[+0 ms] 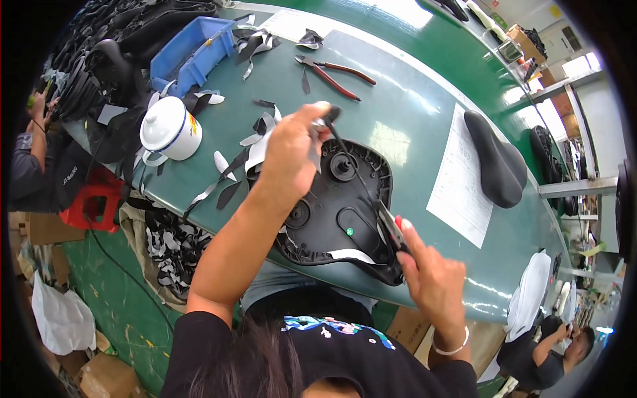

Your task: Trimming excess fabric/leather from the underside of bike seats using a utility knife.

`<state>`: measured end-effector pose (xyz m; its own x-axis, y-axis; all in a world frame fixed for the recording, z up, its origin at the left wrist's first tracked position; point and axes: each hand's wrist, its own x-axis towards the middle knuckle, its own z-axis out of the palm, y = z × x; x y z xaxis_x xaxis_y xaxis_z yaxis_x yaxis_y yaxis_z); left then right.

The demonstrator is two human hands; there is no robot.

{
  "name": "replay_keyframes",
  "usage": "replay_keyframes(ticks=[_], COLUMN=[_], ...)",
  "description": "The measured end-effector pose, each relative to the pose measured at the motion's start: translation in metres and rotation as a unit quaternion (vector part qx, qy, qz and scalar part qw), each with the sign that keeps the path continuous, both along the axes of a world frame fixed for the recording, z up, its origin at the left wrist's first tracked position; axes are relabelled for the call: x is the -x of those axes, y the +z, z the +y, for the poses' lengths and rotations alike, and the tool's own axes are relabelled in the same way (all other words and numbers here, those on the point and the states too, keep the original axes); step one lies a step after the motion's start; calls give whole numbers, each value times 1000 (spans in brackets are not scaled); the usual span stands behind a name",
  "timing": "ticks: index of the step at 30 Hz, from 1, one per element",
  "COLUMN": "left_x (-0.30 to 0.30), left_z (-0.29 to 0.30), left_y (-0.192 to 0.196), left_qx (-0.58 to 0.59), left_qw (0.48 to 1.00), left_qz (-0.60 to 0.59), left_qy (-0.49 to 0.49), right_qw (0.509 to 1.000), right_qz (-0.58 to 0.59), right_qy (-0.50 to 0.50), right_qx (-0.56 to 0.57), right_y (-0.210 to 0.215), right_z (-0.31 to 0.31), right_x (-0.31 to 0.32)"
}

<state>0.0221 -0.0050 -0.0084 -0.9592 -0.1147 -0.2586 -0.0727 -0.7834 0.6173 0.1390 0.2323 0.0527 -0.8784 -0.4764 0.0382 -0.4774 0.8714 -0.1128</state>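
Observation:
An upturned black bicycle saddle (pixel 317 237) lies at the table's near edge, its ribbed plastic underside showing. My left hand (pixel 292 149) is above its far left part, closed on the end of a black strip (pixel 355 166) that stretches taut down to the saddle's right side. Something metallic also shows at the left fingers; its kind is unclear. My right hand (pixel 431 272) grips a cutting tool (pixel 391 225) with a grey blade and a red part. Its tip meets the strip at the saddle's right rim; whether it is a knife or scissors I cannot tell.
Red-handled pliers (pixel 335 73), a lidded white mug (pixel 171 129), a blue bin (pixel 192 56) and black-and-white scraps (pixel 229 176) are on the green table (pixel 411 113). A finished saddle (pixel 494 159) rests on a paper sheet (pixel 448 192) at right. Other people are at far left and lower right.

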Motion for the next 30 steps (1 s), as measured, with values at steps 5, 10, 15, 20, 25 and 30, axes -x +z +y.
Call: replay_keyframes(ticks=[5,10,15,20,25,30], left_x=[-1,-35,-90,-67,-66,-98], left_z=[-14,-20,23,7,-10,4], left_y=[3,22,36,34,53,34], left_qx=[-147,-117,108,-89,-137,327], left_qw=[985,976,932,959,942,919], left_qz=[52,181,271,189,300,192], left_qy=[76,8,-213,-193,-56,-107], right_qw=[998,998,965,992,996,979], right_qz=[-1,11,19,24,-12,10], right_qy=[-61,-27,-48,-21,-13,-14], right_qx=[28,49,256,124,91,201], right_y=[-14,-25,-36,-33,-23,-34], right_z=[20,41,38,26,41,41], right_x=[-62,-61,-36,-45,-64,-33])
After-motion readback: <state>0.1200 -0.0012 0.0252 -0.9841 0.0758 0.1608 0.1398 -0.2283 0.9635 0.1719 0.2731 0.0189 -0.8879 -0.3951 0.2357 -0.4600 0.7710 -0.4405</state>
